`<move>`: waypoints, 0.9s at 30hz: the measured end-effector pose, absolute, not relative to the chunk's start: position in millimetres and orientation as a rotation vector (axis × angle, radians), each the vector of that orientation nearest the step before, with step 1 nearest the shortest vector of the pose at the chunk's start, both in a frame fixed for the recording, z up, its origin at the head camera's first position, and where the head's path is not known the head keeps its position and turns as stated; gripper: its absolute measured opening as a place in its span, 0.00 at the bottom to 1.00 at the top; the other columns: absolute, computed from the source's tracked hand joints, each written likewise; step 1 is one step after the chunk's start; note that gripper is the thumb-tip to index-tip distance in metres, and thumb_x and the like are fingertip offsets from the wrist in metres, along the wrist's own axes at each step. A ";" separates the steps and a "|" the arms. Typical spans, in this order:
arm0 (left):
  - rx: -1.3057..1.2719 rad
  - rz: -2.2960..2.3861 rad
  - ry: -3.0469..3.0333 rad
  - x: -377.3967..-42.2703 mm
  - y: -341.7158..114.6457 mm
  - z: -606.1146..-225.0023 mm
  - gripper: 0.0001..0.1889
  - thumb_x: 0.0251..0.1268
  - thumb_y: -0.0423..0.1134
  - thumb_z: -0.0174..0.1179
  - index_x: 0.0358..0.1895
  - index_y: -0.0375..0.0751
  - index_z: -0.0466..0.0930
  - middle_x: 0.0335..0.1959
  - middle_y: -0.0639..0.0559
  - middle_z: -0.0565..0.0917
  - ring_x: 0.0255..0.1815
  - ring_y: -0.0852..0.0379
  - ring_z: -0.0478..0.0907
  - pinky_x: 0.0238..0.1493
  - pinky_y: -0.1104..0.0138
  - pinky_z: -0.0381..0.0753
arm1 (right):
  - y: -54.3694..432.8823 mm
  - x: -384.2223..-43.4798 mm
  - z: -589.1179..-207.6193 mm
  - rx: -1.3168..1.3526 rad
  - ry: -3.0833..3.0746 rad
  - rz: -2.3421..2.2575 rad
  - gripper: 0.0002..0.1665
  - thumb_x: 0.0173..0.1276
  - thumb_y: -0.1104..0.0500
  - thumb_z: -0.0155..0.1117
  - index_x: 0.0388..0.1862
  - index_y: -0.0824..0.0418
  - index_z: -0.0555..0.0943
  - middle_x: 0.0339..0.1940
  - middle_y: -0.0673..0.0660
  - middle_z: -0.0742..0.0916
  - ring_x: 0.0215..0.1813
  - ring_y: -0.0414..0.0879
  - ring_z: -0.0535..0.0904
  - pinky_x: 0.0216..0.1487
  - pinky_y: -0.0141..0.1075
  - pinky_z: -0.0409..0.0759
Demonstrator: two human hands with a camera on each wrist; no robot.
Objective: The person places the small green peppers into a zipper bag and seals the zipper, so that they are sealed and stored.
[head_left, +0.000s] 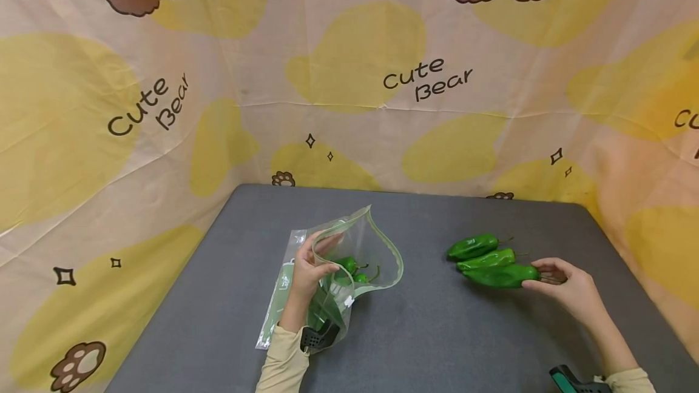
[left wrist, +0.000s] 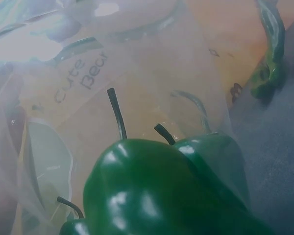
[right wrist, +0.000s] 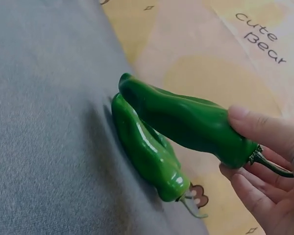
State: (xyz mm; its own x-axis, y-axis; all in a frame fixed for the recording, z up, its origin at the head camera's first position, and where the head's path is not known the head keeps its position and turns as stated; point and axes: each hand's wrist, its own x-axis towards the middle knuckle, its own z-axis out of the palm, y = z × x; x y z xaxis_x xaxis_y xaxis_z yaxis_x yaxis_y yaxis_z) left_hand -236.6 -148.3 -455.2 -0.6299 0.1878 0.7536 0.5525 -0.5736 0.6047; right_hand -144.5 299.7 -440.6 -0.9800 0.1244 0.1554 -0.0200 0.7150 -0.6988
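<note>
My left hand (head_left: 307, 268) grips a clear zip bag (head_left: 384, 247) with a pale green rim near its opening, which gapes toward the right. Several green peppers (left wrist: 142, 191) lie inside the bag, filling the lower part of the left wrist view. On the right, my right hand (head_left: 570, 290) pinches a long green pepper (right wrist: 186, 120) at its stem end, thumb on one side and fingers on the other. In the right wrist view it looks lifted above the others. Beside it on the table lie two green peppers (head_left: 474, 247), side by side.
A flat clear packet with green print (head_left: 273, 311) lies under the left side of the bag. The grey table (head_left: 420, 332) ends at a hanging cloth backdrop (head_left: 349, 77) with bear prints at the back and sides.
</note>
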 end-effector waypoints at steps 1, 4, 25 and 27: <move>-1.213 -2.300 -1.308 -236.6 -148.4 -455.0 0.29 0.45 0.30 0.67 0.55 0.36 0.70 0.51 0.45 0.76 0.54 0.52 0.71 0.39 0.74 0.76 | 299.0 -143.9 -439.8 -0.080 -2.711 1.125 0.26 0.51 0.50 0.70 0.45 0.62 0.77 0.41 0.50 0.80 0.35 0.25 0.72 0.30 0.30 0.75; -1.210 -2.311 -1.306 -236.6 -148.3 -454.1 0.29 0.45 0.30 0.67 0.55 0.36 0.70 0.51 0.45 0.76 0.54 0.52 0.71 0.38 0.74 0.77 | 295.9 -142.5 -438.2 -0.100 -2.632 1.183 0.24 0.50 0.53 0.72 0.44 0.62 0.79 0.39 0.46 0.81 0.33 0.27 0.75 0.29 0.27 0.76; -1.200 -2.309 -1.308 -236.2 -149.3 -455.9 0.29 0.45 0.31 0.67 0.55 0.36 0.70 0.50 0.45 0.77 0.54 0.52 0.71 0.42 0.72 0.75 | 308.6 -154.8 -459.1 -0.084 -2.460 1.323 0.23 0.52 0.58 0.70 0.48 0.60 0.77 0.41 0.41 0.78 0.41 0.26 0.73 0.39 0.16 0.71; -1.197 -2.308 -1.307 -236.2 -149.1 -456.0 0.29 0.45 0.31 0.67 0.55 0.36 0.70 0.50 0.45 0.77 0.54 0.52 0.71 0.44 0.71 0.75 | 298.5 -150.6 -447.8 -0.075 -2.443 1.323 0.23 0.53 0.59 0.70 0.48 0.63 0.76 0.42 0.41 0.77 0.41 0.25 0.73 0.39 0.16 0.70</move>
State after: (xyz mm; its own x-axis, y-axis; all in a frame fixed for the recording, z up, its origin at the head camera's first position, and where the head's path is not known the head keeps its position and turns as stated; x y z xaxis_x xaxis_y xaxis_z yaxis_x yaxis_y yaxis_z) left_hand -236.2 -149.1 -456.0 -0.6395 0.1825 0.7468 0.5467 -0.5750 0.6087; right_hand -150.6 298.5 -447.8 -0.9338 0.2146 0.2861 -0.1224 0.5600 -0.8194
